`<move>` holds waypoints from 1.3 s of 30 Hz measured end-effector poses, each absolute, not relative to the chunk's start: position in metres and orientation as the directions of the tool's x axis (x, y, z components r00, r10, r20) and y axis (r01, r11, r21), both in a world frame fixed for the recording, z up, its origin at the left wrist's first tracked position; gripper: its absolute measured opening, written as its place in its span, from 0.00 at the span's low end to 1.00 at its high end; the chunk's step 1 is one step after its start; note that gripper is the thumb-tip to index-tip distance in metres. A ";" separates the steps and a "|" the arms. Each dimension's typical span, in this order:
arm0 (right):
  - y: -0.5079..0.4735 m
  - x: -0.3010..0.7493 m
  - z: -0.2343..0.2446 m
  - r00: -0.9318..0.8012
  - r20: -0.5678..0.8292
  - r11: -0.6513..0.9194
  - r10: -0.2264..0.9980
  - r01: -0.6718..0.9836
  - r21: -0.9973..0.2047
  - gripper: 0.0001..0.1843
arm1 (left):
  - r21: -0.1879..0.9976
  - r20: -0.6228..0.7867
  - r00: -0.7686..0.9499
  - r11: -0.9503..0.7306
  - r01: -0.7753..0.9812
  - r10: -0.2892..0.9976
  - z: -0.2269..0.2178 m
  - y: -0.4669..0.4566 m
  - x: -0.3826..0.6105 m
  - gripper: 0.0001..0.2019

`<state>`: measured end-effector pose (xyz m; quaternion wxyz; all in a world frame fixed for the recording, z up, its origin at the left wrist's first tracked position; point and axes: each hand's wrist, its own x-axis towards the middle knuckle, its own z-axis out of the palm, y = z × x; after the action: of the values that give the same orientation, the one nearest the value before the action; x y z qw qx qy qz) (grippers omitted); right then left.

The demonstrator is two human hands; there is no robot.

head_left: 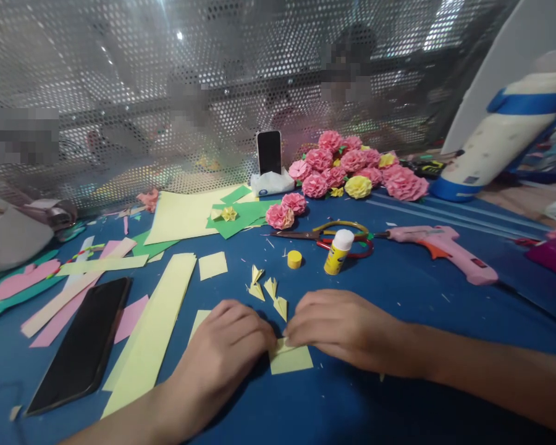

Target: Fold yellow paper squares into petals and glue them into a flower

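Note:
A small piece of pale yellow paper (293, 361) lies on the blue table, with its far edge turned over. My left hand (234, 337) has its fingers closed on the left end of that edge. Opposite it, my right hand (340, 324) pinches the right end, and its fingertips hide part of the fold. Just beyond my hands are several small folded yellow paper pieces (280, 307). Behind them stand an uncapped-looking yellow glue stick (336, 254) with a white top and a round yellow cap (294, 259).
Left lie yellow paper strips (160, 321), a black phone (81, 346) and a yellow square (213, 266). Scissors (306, 235) and a pink glue gun (449, 247) lie right of centre. Pink paper flowers (319, 159), a propped phone (269, 152) and a white-and-blue bottle (505, 130) stand farther back.

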<state>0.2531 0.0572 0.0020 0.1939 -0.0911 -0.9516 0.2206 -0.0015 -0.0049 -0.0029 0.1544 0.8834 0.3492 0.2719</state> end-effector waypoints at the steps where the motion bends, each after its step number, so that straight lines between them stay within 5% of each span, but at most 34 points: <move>1: 0.058 0.255 0.002 -0.917 0.321 0.898 0.237 0.081 -0.432 0.16 | 0.414 0.403 0.626 -0.743 0.526 0.667 -0.002 -0.006 -0.002 0.14; 5: 0.060 0.261 0.002 -0.938 0.293 0.930 0.184 0.070 -0.362 0.17 | 0.190 0.518 0.674 -0.839 0.510 0.527 -0.003 -0.007 -0.004 0.19; 9: 0.059 0.262 0.005 -0.941 0.306 0.949 0.143 0.042 -0.312 0.20 | 0.092 0.614 0.639 -0.846 0.525 0.464 -0.011 -0.007 -0.004 0.17; 17: 0.058 0.259 0.013 -0.939 0.296 0.959 0.178 0.098 -0.265 0.21 | 0.083 0.656 0.594 -0.827 0.556 0.465 -0.022 -0.008 -0.003 0.14; 22: 0.059 0.259 0.012 -0.943 0.285 0.958 0.171 0.092 -0.271 0.20 | 0.018 0.514 0.692 -0.813 0.582 0.507 -0.015 -0.008 -0.007 0.16; 39: 0.059 0.257 0.016 -0.949 0.271 0.952 0.164 0.081 -0.294 0.18 | -0.103 0.476 0.756 -0.825 0.555 0.449 -0.020 -0.014 -0.014 0.16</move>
<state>0.2568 0.0587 0.0159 0.1475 -0.0627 -0.9769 0.1411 -0.0145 -0.0142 -0.0199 -0.1199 0.9294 0.2703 0.2210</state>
